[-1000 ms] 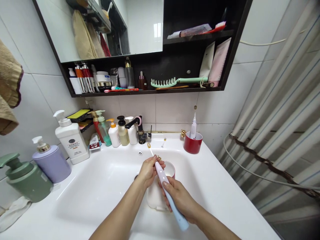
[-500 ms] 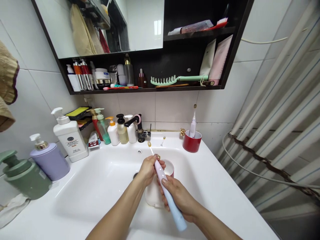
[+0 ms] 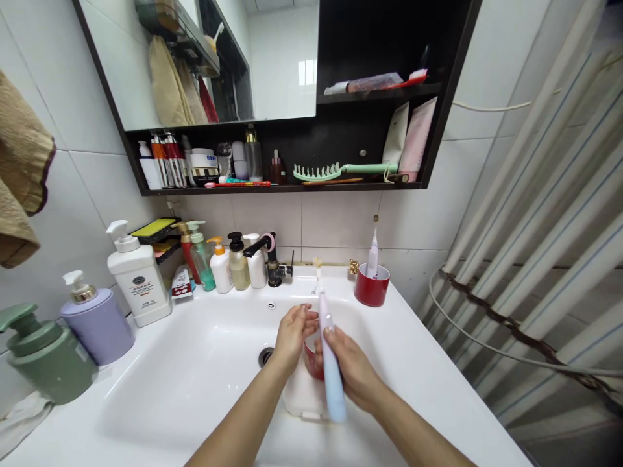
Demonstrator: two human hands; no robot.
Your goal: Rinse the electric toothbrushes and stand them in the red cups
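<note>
Gripping a pale blue-and-pink electric toothbrush upright over the sink, the right hand wraps its handle. The left hand clasps a red cup just beside it. Pump bottles crowd the sink's back edge by the black tap.

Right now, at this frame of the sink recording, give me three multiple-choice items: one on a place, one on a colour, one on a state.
1. Where does the second electric toothbrush stand?
A. In the red cup on the sink's right rim
B. On the dark wall shelf
C. Beside the green pump bottle

2. What colour is the comb on the shelf?
A. Orange
B. Mint green
C. Black

3. How is the pale blue toothbrush held?
A. Lying loose in the basin
B. Gripped by the right hand, head up
C. Hanging from the tap

Answers:
1 A: its handle rises from the red cup near the back right corner of the sink.
2 B: teeth and handle are both mint green.
3 B: the right hand closes round its handle, while the left hand is at a red cup beside it.
</note>
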